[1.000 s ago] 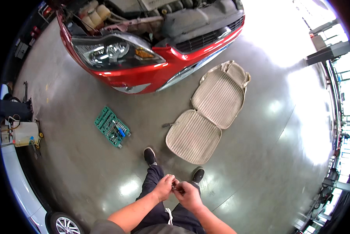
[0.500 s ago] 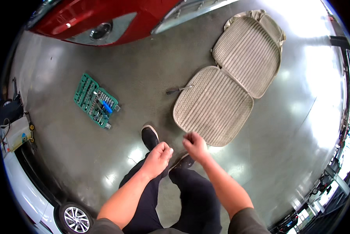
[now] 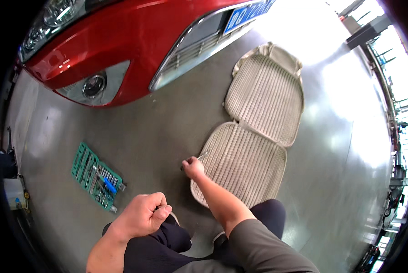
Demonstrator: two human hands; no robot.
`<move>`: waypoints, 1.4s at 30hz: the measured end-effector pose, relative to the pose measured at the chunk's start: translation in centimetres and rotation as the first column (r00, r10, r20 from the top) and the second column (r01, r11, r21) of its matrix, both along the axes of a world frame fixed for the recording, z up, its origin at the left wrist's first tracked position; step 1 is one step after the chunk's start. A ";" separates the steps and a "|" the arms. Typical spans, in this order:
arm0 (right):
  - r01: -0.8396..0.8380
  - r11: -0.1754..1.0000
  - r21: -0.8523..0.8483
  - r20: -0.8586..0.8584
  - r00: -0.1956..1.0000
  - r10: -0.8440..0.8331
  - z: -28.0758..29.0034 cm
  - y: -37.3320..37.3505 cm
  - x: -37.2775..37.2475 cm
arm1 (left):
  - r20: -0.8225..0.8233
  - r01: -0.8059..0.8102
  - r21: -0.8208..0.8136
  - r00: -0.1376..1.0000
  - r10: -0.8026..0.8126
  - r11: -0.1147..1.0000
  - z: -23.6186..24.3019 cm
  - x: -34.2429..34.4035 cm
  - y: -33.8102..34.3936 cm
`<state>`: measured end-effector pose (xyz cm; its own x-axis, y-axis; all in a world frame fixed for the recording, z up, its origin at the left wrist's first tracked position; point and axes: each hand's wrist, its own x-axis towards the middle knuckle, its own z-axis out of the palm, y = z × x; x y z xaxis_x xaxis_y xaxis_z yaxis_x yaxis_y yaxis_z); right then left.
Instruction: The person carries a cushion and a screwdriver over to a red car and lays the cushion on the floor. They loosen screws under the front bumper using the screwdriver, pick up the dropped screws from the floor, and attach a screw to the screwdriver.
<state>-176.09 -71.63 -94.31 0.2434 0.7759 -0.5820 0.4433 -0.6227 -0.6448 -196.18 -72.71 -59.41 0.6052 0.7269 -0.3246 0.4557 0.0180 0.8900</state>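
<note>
My right hand (image 3: 194, 168) is closed round the dark handle of a screwdriver at the near left edge of a beige seat cushion mat (image 3: 245, 168). The thin metal shaft of the screwdriver (image 3: 204, 155) points over the mat's edge. Above my knee, my left hand (image 3: 145, 214) is curled shut, thumb pressed against the index finger; whatever it may hold is hidden. To its left on the floor lies an open green socket tool case (image 3: 95, 176), with a blue-handled tool (image 3: 108, 184) across the sockets.
A red car's front bumper (image 3: 122, 41) overhangs the floor at the far left. The mat's ribbed backrest part (image 3: 265, 98) stretches away from me. A grey lift post (image 3: 370, 32) stands at the far right. A white boxy object (image 3: 14, 193) is at the left rim.
I have crouched lower. My right hand has reached forward and left and taken hold of the screwdriver by its handle. My left hand stays closed, now farther left in view.
</note>
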 end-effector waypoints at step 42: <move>-0.239 0.925 0.296 0.773 0.629 -0.085 -7.8 21.6 52.8 | -0.358 -0.538 -0.241 0.823 0.441 0.808 -18.1 29.7 17.1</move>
<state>-123.30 -50.05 -102.13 0.3982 0.9128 0.0909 0.9046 -0.3744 -0.2037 -166.52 -55.57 -77.46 0.0476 0.7273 -0.6846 0.5285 0.5633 0.6352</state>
